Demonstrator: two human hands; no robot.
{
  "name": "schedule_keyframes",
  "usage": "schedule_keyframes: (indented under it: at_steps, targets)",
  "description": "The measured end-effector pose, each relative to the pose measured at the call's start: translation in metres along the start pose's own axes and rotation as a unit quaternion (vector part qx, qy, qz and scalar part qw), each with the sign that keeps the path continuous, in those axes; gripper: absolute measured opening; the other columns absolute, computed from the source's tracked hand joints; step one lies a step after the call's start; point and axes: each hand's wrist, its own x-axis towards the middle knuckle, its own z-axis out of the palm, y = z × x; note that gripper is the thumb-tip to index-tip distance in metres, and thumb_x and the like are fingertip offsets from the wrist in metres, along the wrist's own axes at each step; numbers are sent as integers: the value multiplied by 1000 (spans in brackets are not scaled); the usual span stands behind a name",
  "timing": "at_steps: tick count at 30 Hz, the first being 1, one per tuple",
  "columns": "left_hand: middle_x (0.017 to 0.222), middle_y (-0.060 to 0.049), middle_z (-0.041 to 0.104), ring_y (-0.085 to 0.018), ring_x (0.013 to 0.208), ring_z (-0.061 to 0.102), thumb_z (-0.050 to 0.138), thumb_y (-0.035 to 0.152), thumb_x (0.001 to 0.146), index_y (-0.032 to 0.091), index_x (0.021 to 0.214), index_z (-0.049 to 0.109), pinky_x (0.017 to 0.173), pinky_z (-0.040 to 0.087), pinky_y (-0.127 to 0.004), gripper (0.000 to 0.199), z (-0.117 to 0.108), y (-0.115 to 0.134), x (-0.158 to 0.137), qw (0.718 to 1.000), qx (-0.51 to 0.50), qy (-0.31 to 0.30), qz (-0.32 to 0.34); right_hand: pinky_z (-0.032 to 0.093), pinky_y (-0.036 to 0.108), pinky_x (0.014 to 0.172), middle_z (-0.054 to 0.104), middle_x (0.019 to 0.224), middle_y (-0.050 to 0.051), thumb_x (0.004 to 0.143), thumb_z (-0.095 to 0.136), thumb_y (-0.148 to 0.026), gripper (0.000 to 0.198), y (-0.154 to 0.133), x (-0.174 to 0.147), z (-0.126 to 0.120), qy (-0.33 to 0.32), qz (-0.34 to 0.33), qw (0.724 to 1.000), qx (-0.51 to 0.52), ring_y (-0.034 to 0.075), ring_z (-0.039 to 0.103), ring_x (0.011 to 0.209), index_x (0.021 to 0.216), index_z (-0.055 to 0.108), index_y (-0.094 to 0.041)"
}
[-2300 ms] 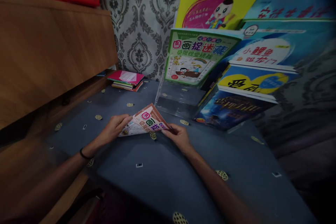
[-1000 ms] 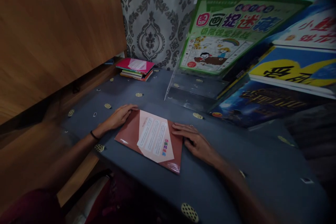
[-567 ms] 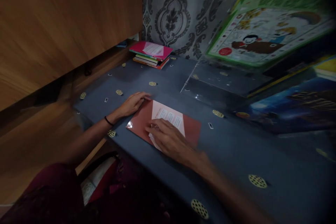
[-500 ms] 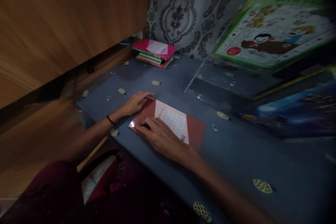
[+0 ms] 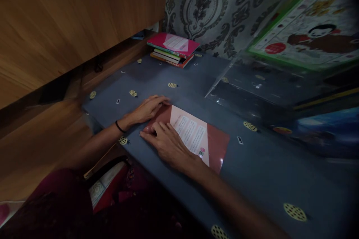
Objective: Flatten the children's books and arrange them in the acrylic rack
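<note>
My right hand [image 5: 171,147] has crossed the brown booklet [image 5: 193,134] on the table [image 5: 157,78] to its near-left corner, fingers bent; my left hand [image 5: 147,108] curls at the far-left one. I can't tell whether either grips.

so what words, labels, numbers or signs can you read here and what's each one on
None reads clearly enough to quote.
Brown booklet: print and coloured characters, too small.
Pink book: cover print, too small.
Stacked spines below it: lettering, too blurred.
Green-edged book: red round badge, too blurred.
Tabletop: small printed tags, too small.
</note>
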Motion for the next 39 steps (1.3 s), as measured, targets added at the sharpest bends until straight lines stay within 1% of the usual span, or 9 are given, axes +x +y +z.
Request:
schedule_keyframes:
  at_steps: [4,9,14,18,21,25,29,33,39]
  targets:
    - [122,-7,72,-20,119,61,35,18,101,18,128,57,107,45,-42,35,0,0,0,1000,6,-1,-6,39,41,82,56,104,9,106,29,-21,39,1,0,4,12,3,1000,21,25,43,90,133,58,-24]
    - [124,-7,71,-21,116,62,35,18,101,20,126,61,106,46,-42,36,1,2,0,1000,4,3,-10,39,40,81,59,106,10,109,28,-32,40,-2,0,5,32,18,999,-2,25,46,92,132,59,-21]
    - [122,-7,72,-21,116,62,35,19,101,21,128,60,105,46,-43,37,2,0,0,1000,2,10,-6,39,39,81,59,103,9,109,29,-32,38,-3,2,3,42,15,999,11,24,47,91,124,63,-22]
    - [120,-8,73,-22,115,62,35,19,101,18,131,58,105,46,-42,38,2,-2,0,1000,2,6,-8,39,39,81,60,104,9,109,30,-34,38,-2,3,6,55,21,998,-13,24,48,91,123,62,-20]
    - [122,-8,72,-22,115,62,35,19,101,18,131,57,105,46,-42,37,1,-2,0,1000,6,-1,-6,39,39,80,60,104,10,108,36,-29,32,-1,3,6,52,27,998,-34,25,48,91,123,62,-17]
    - [124,-8,71,-22,118,61,35,19,101,19,129,58,107,45,-42,36,1,-2,0,1000,6,0,-1,39,38,81,60,104,10,106,40,-24,29,1,5,0,32,27,999,-25,24,48,92,121,64,-18]
    - [123,-8,71,-22,118,61,35,22,102,19,129,58,106,46,-41,36,0,0,-1,1000,0,2,-7,39,39,81,59,104,10,103,44,-21,29,7,7,-8,26,41,999,-21,25,48,91,125,63,-20]
    - [123,-9,71,-23,119,61,34,27,103,20,129,58,107,46,-42,36,-1,2,-1,1000,-11,-2,-21,39,39,81,59,103,9,101,45,-14,30,14,9,-14,29,54,998,-16,25,49,91,120,66,-23]
    - [128,-8,68,-22,121,61,34,26,104,22,131,57,106,47,-41,35,-7,5,-5,999,-35,-4,-21,39,39,80,58,104,9,95,47,-5,39,19,8,-15,38,63,997,-34,25,50,91,125,64,-24]
